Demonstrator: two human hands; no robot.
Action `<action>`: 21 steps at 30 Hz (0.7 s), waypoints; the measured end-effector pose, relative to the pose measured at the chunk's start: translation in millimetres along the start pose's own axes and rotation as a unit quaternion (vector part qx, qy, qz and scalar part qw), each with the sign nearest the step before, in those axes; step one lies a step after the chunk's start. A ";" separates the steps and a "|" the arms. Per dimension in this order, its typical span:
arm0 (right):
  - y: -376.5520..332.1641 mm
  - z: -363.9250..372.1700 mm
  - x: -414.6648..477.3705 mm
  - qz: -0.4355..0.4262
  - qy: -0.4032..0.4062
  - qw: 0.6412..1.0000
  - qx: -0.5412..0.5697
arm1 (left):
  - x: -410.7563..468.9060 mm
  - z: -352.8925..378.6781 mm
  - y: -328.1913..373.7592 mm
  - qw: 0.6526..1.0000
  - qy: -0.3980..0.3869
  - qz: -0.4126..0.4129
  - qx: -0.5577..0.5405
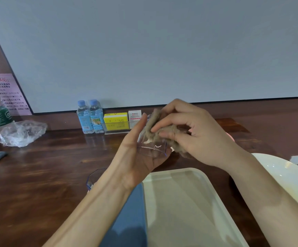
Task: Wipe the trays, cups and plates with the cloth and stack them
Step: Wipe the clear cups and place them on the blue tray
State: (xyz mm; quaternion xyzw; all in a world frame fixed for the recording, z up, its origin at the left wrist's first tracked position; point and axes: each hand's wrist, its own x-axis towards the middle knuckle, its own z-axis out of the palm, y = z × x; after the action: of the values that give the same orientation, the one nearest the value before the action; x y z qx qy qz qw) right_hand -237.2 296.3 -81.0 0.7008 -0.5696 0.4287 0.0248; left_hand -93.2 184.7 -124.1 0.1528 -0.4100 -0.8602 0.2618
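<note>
Mid-wipe on a clear plastic cup (151, 145), held above the dark wooden table (55, 166) just beyond the far edge of the trays. Cradled in the left hand (137, 154), palm up, fingers curled around the cup's side wall, thumb along the near side. Pressed against and into the cup's mouth by the right hand (196, 132): a fuzzy grey-brown cloth (162, 129), bunched and pinched between thumb and fingers. Lying flat below the wrists, a cream rectangular plastic tray (189, 202), bare inside, overlapping or stacked on a blue tray (132, 216) that shows along its left side; hard to tell whether either is wiped already, though no cloth marks or dirt visible. At the right edge, a white glossy round plate (287, 175), resting on the table, apparently not yet stacked on anything. Behind the left forearm, a second clear cup with a blue rim (94, 177), upright on the table, partly hidden. Judged overall: somewhere in the middle, one cup in hand being cleaned, another cup and the plate likely waiting, final stacking not finished. Off to the back, two small water bottles (90, 116) against the wall and a crumpled clear plastic bag (23, 132), well apart from the work.
</note>
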 end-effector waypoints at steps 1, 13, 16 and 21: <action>2.3 -0.2 0.8 0.009 0.033 0.999 -0.008 | 1.1 0.0 -0.6 1.000 0.007 -0.006 -0.009; -1.4 -3.8 -0.5 0.011 -0.021 1.000 -0.014 | 1.7 -4.0 0.1 1.000 0.014 0.003 -0.005; 10.2 0.9 2.4 0.013 0.096 0.992 -0.076 | 3.1 -0.8 -2.6 1.000 0.027 0.001 0.012; 3.8 3.7 0.5 -0.009 0.037 0.996 -0.084 | 1.3 -2.5 -0.7 0.999 0.024 0.004 -0.021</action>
State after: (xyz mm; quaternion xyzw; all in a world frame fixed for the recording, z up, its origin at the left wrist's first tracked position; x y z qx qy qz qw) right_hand -238.2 292.7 -84.8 0.6851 -0.5958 0.4049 0.1085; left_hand -93.4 182.8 -126.2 0.1663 -0.3857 -0.8638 0.2783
